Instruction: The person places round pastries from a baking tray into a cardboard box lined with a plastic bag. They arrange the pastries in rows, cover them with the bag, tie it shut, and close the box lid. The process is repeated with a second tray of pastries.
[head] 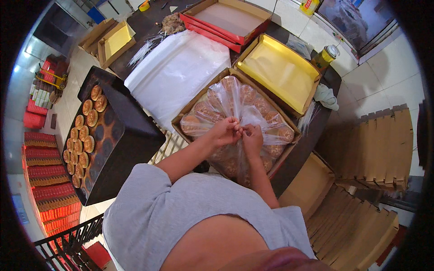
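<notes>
A cardboard box lies before me on the dark table, filled with round golden-brown pastries inside a clear plastic bag. The bag's mouth is gathered into a bunch over the middle of the box. My left hand pinches this bunch from the left. Close against it, my right hand grips the bunch from the right, fingertips almost touching the left ones. Whether a tie sits between the fingers is too small to tell. My forearms hide part of the box's near side.
A stack of clear plastic bags lies left of the box, a yellow-lined box behind it. Red boxes are stacked farther back. At left, a dark baking tray bears several pastries. Stacked cardboard boxes stand right; white ties lie nearby.
</notes>
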A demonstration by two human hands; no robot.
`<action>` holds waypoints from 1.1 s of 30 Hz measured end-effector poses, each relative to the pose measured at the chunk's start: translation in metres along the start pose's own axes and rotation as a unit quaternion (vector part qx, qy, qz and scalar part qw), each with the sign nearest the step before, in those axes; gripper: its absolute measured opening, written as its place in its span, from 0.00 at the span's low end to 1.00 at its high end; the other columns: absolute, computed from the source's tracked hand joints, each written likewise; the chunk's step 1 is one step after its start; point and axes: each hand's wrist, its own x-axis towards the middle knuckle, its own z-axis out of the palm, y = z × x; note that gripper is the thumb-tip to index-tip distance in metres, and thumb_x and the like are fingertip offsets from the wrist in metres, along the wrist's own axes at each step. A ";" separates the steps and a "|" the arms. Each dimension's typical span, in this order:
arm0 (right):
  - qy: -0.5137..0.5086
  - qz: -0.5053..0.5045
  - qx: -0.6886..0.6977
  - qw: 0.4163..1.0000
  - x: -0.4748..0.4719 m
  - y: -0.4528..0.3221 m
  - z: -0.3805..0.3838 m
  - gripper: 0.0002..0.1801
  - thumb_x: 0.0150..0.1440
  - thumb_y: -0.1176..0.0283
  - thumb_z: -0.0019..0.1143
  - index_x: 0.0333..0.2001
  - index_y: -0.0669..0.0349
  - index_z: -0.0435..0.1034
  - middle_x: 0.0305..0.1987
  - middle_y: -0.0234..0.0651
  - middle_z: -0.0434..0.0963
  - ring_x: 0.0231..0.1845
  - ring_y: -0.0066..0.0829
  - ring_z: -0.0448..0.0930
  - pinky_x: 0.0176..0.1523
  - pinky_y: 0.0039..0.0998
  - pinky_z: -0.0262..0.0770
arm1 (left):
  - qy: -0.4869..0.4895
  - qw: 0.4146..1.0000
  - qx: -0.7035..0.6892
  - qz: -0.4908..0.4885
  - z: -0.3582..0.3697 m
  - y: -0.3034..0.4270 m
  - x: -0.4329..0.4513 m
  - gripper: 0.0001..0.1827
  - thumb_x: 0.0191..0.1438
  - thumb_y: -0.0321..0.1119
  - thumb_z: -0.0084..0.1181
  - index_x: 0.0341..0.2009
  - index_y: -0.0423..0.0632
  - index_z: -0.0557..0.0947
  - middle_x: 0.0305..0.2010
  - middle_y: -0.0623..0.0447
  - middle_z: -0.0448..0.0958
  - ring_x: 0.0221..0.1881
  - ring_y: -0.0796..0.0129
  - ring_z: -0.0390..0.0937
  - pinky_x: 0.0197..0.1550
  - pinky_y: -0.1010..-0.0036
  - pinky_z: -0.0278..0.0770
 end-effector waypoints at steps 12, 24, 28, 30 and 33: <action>-0.055 0.134 0.068 0.987 -0.004 -0.007 -0.005 0.11 0.54 0.69 0.65 0.41 0.57 0.84 0.30 0.41 0.83 0.33 0.38 0.82 0.39 0.36 0.76 | -0.182 0.767 0.614 -0.034 0.047 0.145 0.096 0.14 0.57 0.30 0.64 0.49 0.48 0.79 0.48 0.52 0.78 0.47 0.66 0.77 0.51 0.69 0.77; -0.025 0.225 0.085 0.970 -0.015 -0.003 0.010 0.09 0.56 0.78 0.64 0.42 0.66 0.83 0.34 0.34 0.86 0.35 0.21 0.83 0.42 0.26 0.78 | 0.153 0.340 0.901 0.221 0.058 0.338 0.345 0.15 0.61 0.48 0.54 0.46 0.60 0.88 0.47 0.43 0.84 0.54 0.46 0.80 0.56 0.53 0.79; -0.034 0.197 0.002 0.980 -0.015 -0.001 0.007 0.11 0.55 0.75 0.64 0.43 0.65 0.82 0.33 0.33 0.85 0.34 0.24 0.83 0.43 0.29 0.78 | 0.250 0.387 0.806 0.372 0.126 0.413 0.314 0.18 0.63 0.51 0.52 0.44 0.58 0.89 0.42 0.46 0.86 0.44 0.45 0.85 0.48 0.54 0.82; -0.035 0.164 -0.008 0.986 -0.014 -0.003 0.006 0.13 0.55 0.73 0.63 0.44 0.64 0.82 0.34 0.32 0.83 0.36 0.25 0.83 0.44 0.30 0.78 | 0.049 0.466 0.649 0.599 0.161 0.465 0.257 0.24 0.58 0.58 0.62 0.42 0.50 0.90 0.38 0.48 0.88 0.41 0.56 0.87 0.44 0.61 0.82; -0.018 0.117 -0.012 0.993 -0.013 -0.007 0.005 0.15 0.54 0.71 0.63 0.46 0.62 0.82 0.41 0.35 0.82 0.42 0.27 0.82 0.49 0.31 0.78 | 0.039 0.639 0.540 0.547 0.197 0.510 0.131 0.14 0.65 0.36 0.58 0.52 0.47 0.86 0.49 0.53 0.85 0.46 0.69 0.80 0.49 0.74 0.79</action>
